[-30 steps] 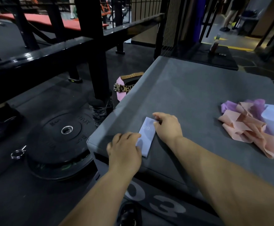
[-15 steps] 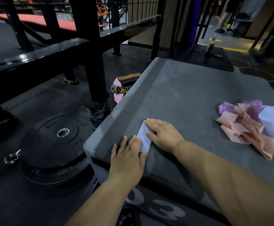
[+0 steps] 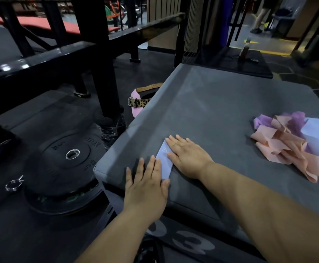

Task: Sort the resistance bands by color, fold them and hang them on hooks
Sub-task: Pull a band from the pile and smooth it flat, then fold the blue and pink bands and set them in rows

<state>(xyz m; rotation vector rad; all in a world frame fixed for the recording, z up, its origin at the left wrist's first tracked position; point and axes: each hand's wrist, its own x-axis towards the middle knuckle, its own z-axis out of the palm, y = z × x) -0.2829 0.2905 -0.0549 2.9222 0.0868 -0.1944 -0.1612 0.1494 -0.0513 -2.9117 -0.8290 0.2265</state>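
Observation:
A folded pale blue band [image 3: 165, 161] lies flat near the front left corner of the grey padded box [image 3: 211, 111]. My left hand [image 3: 147, 185] lies flat with straight fingers on the band's near left edge. My right hand [image 3: 188, 155] presses flat on the band's right side, fingers straight. A loose heap of bands [image 3: 295, 143] in peach, purple and pale blue sits on the box at the right edge.
Black weight plates [image 3: 63, 164] are stacked on the floor left of the box, a metal collar clip [image 3: 13, 185] beside them. A pink and leopard lifting belt [image 3: 141, 101] lies by the black rack post [image 3: 101, 63]. A bottle [image 3: 244, 47] stands on a far platform.
Both hands have gone from curled on the band to flat, with fingers stretched out over it. The band now lies pressed down between them.

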